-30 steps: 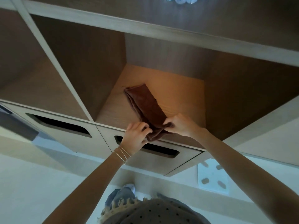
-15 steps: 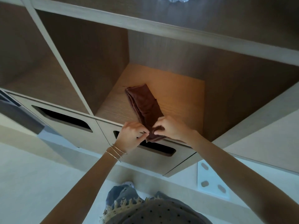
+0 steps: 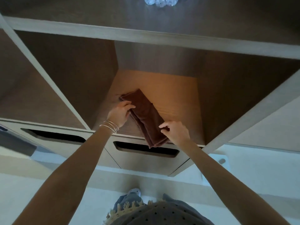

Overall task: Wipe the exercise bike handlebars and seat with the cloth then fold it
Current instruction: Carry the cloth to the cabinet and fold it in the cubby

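A brown cloth (image 3: 144,116), folded into a long narrow strip, lies slantwise on the floor of an open wooden cubby (image 3: 177,93). Its near end hangs a little over the cubby's front edge. My left hand (image 3: 119,113), with thin bangles on the wrist, grips the cloth's left edge near the far end, fingers curled over the top. At the right edge near the front end, my right hand (image 3: 176,132) pinches the cloth between thumb and forefinger. No exercise bike is in view.
The cubby belongs to a wooden shelf unit (image 3: 146,36) with a second open cubby to the left. Two drawer fronts with dark slot handles (image 3: 146,149) sit just below. A crumpled clear plastic item (image 3: 160,1) lies on top. Pale floor lies beneath.
My left hand has slid from the cloth's near end up along its left edge toward the far end. My right hand has shifted slightly right, uncovering the near end.
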Tool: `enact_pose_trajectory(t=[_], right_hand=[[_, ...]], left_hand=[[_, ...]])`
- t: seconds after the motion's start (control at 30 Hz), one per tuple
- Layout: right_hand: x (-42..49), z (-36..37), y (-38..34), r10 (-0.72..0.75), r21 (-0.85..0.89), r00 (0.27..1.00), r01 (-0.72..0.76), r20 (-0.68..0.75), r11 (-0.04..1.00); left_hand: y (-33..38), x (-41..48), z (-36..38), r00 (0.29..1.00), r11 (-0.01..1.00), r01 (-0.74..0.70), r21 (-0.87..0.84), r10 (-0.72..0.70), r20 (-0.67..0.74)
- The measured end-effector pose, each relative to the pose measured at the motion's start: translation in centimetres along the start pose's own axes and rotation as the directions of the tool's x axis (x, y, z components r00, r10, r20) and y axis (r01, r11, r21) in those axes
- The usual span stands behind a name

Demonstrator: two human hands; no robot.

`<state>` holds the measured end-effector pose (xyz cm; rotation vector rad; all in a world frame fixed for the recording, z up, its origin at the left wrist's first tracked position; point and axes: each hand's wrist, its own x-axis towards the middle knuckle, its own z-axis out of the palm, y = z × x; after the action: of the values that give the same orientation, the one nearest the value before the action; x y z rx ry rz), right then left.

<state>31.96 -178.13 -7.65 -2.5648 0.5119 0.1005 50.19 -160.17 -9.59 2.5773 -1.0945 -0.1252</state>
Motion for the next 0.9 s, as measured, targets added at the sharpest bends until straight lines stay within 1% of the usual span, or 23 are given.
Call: enact_pose_trajectory(t=[0.07,0.17,0.27,0.33,0.4,0.47,0.53,0.57,0.6,0.67,0.7,0.77,0.83,0.9], right_hand=[[0.1,0.5,0.0,0.027,-0.059,0.999,-0.024,0.041,0.998],[0.6,0.6,0.6,0.068,-0.006,0.997,-0.068,0.039,0.998],[1.6,-0.3,1.6,0.087,-0.049,0.995,-0.084,0.043,0.995],[2.5,-1.4,2.4,0.127,-0.122,0.992,-0.123,0.022,0.985],[3.7,-2.4,3.0,0.159,-0.197,0.987,-0.157,-0.008,0.968],[4.7,-3.2,3.2,0.168,-0.278,0.985,-0.172,-0.036,0.945],[5.2,-3.6,3.0,0.140,-0.330,0.986,-0.164,-0.095,0.930],[5.1,-3.6,2.9,0.116,-0.330,0.986,-0.151,-0.123,0.932],[4.9,-3.6,2.7,0.101,-0.293,0.986,-0.137,-0.136,0.946],[3.7,-3.1,2.4,0.078,-0.183,0.994,-0.090,-0.073,0.979],[3.1,-2.6,2.3,0.049,-0.177,0.998,-0.053,-0.027,0.983],[2.0,-1.7,2.3,0.001,-0.240,1.000,0.002,0.011,0.971],[1.5,-1.1,2.3,0.016,-0.245,1.000,-0.018,-0.010,0.969],[1.5,-0.8,2.4,0.054,-0.222,0.997,-0.065,-0.058,0.973]], left_hand=[[-1.1,1.4,-0.1,0.992,0.995,-0.090,0.031,0.088,0.085],[-1.7,2.4,0.2,0.977,0.976,-0.176,0.127,0.157,0.147],[-1.4,2.2,0.4,0.980,0.955,-0.189,0.227,0.169,0.101],[-0.8,1.4,0.3,0.984,0.952,-0.176,0.249,0.173,0.036],[-0.1,0.0,0.4,0.982,0.947,-0.182,0.265,0.189,0.001],[0.7,-1.5,0.7,0.977,0.930,-0.209,0.303,0.213,0.019],[1.0,-2.6,0.8,0.973,0.923,-0.230,0.309,0.225,0.051],[0.9,-2.9,0.8,0.973,0.927,-0.232,0.295,0.226,0.053],[0.6,-3.0,0.7,0.973,0.933,-0.232,0.275,0.228,0.047],[-0.2,-2.9,0.3,0.969,0.941,-0.246,0.233,0.247,0.025],[-0.5,-2.7,0.2,0.963,0.939,-0.265,0.220,0.267,0.021],[-0.9,-2.4,-0.1,0.949,0.926,-0.314,0.210,0.311,0.048],[-1.1,-2.1,-0.3,0.940,0.914,-0.341,0.221,0.333,0.076],[-1.3,-1.7,-0.6,0.940,0.912,-0.340,0.232,0.325,0.101]])
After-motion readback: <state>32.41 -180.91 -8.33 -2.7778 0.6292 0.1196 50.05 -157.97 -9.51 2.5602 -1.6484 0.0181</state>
